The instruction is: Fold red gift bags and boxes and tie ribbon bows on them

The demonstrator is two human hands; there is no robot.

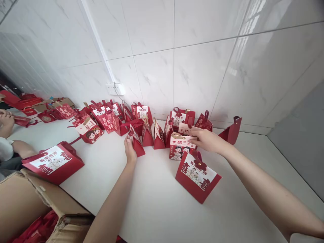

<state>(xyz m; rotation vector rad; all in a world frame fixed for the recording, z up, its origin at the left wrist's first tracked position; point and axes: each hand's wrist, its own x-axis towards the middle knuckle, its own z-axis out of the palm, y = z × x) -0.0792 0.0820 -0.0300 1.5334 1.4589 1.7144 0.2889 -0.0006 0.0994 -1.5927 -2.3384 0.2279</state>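
Small red and white gift boxes with ribbon loops and printed couples stand in a row on the white table. My left hand (130, 148) is closed around the side of a triangular gift box (138, 147) at the row's left end. Two more upright gift boxes, one (147, 136) beside it and another (159, 137), stand just to the right. My right hand (206, 140) has its fingers on the top edge of a pink-topped gift box (178, 151), closed on it. A larger red gift box (198, 177) leans in front, below my right hand, touched by neither hand.
More gift boxes (108, 118) crowd along the tiled wall (152, 77). An open cardboard carton (22, 192) with red items sits at lower left. A large gift box (54, 162) lies near it. Another person's hands (6, 119) are at far left. A socket strip (115, 89) is on the wall.
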